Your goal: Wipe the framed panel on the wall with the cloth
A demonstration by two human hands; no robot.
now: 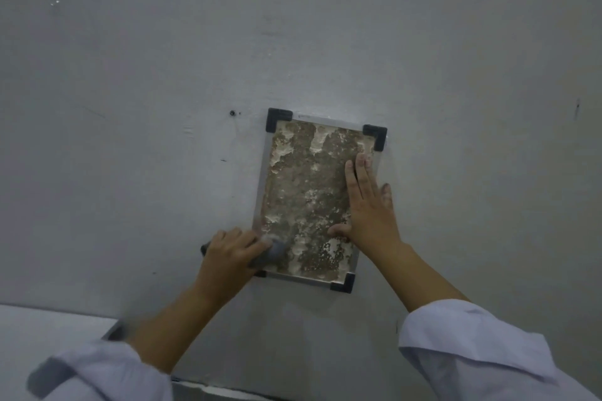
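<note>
No legible writing showed. The left hand (233, 251) gripped the grey cloth (272, 254) against the framed panel (303, 179). The right hand (368, 205) lay flat on it, on a grey wall (163, 75).

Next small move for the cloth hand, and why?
Probably sweep the grey cloth up and rightward: the left hand grips it at the lower-left corner of the metal-framed mottled panel, whitish residue remains above, and the right hand lies flat, bracing.
</note>
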